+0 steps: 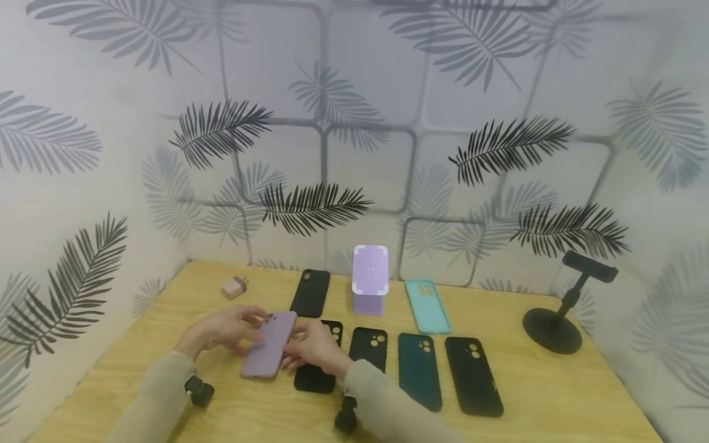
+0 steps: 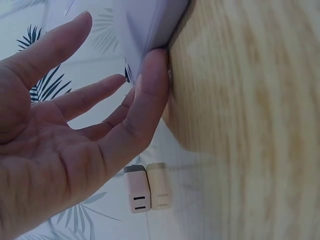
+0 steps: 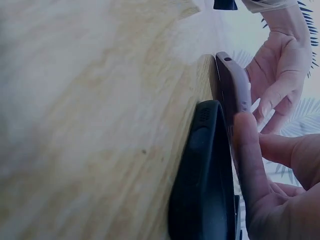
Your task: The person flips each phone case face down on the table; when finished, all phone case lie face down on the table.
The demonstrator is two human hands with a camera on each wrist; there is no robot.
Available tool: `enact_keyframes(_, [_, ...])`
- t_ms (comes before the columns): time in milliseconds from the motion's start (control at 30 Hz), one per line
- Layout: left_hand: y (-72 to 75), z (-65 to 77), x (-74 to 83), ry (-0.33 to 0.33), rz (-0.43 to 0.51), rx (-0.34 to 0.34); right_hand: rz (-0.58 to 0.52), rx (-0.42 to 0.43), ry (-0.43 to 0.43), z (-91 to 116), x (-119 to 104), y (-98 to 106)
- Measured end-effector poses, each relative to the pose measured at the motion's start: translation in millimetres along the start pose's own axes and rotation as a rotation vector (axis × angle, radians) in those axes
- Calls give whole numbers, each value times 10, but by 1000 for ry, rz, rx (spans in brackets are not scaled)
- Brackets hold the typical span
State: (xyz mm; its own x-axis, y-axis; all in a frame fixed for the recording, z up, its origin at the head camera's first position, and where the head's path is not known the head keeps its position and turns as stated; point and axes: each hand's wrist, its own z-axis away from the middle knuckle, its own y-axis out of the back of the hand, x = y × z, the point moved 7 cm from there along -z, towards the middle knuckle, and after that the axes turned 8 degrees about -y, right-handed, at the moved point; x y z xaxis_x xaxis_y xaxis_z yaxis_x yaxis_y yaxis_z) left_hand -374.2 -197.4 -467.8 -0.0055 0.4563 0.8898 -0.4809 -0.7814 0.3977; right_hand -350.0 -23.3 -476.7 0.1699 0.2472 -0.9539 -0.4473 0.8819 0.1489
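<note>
A lilac phone (image 1: 269,344) lies back side up at the left of the table, its camera corner at the far end. My left hand (image 1: 229,329) is at its left edge, fingers spread loosely. In the left wrist view one fingertip touches the phone's edge (image 2: 150,25), while the thumb stands apart from it. From the other side my right hand (image 1: 318,347) pinches the phone's right edge. The right wrist view shows a fingertip against the phone's side (image 3: 239,82). Beneath my right hand is a black phone case (image 1: 316,375), partly covered.
More phone cases lie nearby: black (image 1: 311,293), black (image 1: 368,347), dark teal (image 1: 419,372), black (image 1: 473,375) and turquoise (image 1: 429,307). A purple stand (image 1: 370,271) is at the back, a black stand (image 1: 554,329) at the right, a pink charger plug (image 1: 234,287) at the left.
</note>
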Motion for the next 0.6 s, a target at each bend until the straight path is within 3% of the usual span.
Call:
enact_keyframes(333, [27,26,-30,12,-1,-6,44,-41,-85,-32,32,-19])
enact_keyframes(600, [62,-13,0,-33,-38,45,24,-47,-66,-11,3,55])
